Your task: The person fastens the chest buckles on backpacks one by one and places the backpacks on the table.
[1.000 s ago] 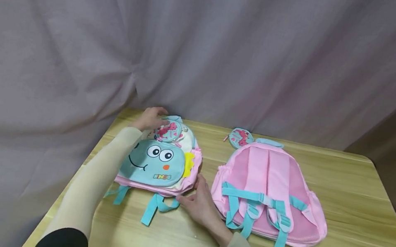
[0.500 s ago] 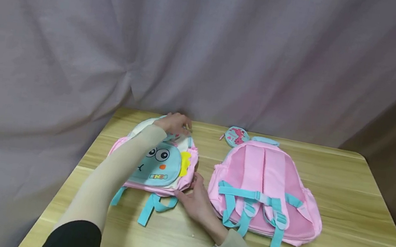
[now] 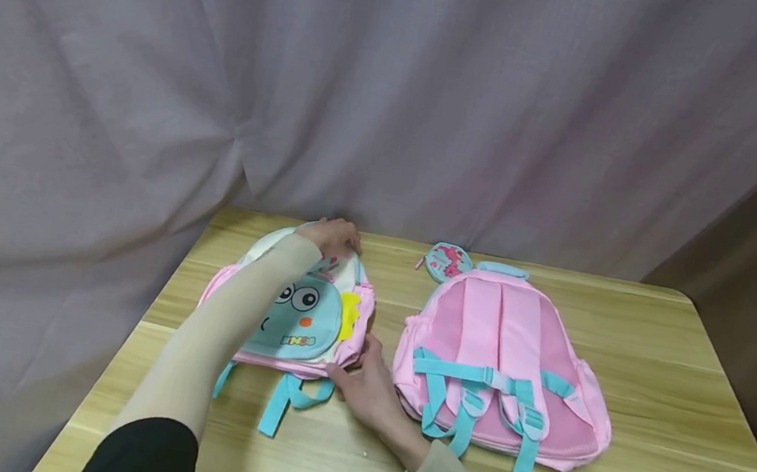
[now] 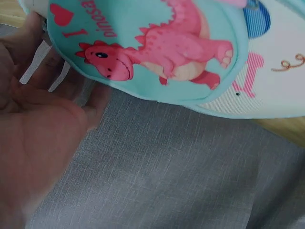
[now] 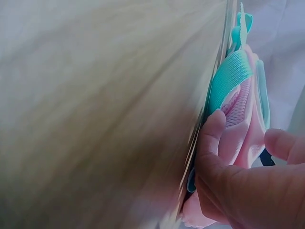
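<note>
A small pink, white and teal backpack [image 3: 299, 317] with a cartoon face lies face up at the left of the table. My left hand [image 3: 335, 238] holds its upper right edge, with the fingers curved beside and partly behind the round dinosaur pouch [image 4: 157, 52]; their tips are hidden. My left forearm covers much of this backpack in the head view. My right hand [image 3: 369, 386] grips its lower right corner, the thumb [image 5: 213, 125] near a teal strap [image 5: 231, 76] and a finger on the opposite side.
To the right, a second pink backpack [image 3: 520, 326] lies with its straps up, close to my right wrist. Its round pouch [image 3: 447, 263] sits at its top left. A grey curtain [image 3: 397, 95] hangs behind the wooden table [image 3: 672, 402].
My left hand has moved right from the pouch's left side to the upper right edge. My right hand keeps its place at the corner. The whole head view has shifted slightly.
</note>
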The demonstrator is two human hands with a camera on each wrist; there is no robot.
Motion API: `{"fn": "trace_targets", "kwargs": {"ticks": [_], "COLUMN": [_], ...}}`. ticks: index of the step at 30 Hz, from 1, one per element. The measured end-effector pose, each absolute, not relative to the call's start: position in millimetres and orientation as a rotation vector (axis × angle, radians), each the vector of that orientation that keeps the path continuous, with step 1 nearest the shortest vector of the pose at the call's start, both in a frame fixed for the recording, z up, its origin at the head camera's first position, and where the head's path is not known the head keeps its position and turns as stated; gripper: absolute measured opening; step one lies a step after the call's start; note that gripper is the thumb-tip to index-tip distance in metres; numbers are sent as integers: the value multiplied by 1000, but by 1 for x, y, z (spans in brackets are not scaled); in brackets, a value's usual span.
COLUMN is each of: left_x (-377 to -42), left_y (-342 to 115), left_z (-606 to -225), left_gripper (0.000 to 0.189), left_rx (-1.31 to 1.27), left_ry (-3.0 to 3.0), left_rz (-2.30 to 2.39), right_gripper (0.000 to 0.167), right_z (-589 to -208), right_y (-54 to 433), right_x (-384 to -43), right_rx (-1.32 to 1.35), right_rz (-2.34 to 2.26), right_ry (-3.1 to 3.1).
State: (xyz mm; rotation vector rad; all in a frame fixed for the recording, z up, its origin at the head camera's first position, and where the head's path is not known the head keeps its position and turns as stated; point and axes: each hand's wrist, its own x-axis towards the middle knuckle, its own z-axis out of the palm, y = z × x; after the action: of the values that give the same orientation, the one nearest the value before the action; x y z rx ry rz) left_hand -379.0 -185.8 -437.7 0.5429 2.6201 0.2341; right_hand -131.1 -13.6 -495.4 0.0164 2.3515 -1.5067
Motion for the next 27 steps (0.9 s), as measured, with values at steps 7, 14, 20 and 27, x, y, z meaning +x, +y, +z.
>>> {"fn": "trace_targets", "kwargs": {"ticks": [7, 14, 20, 27], "left_x": [-377, -376, -378, -380], "left_y": [-185, -183, -183, -181], "left_z": [-438, -440, -439, -440], "left_gripper": [36, 35, 36, 38], "left_rx": [421, 467, 514, 547], "left_ry": [2639, 2652, 2663, 2665], "left_rz": [256, 264, 264, 279], "right_gripper": [89, 79, 67, 75], "right_z": [-496, -496, -497, -497], "right_y": [-16, -19, -19, -19], "right_x": [-132, -133, -135, -134], "right_rx": [38, 116, 174, 181], "right_rz": [-1612, -1738, -1790, -1787], "right_ry": [2236, 2105, 2049, 2085]}}
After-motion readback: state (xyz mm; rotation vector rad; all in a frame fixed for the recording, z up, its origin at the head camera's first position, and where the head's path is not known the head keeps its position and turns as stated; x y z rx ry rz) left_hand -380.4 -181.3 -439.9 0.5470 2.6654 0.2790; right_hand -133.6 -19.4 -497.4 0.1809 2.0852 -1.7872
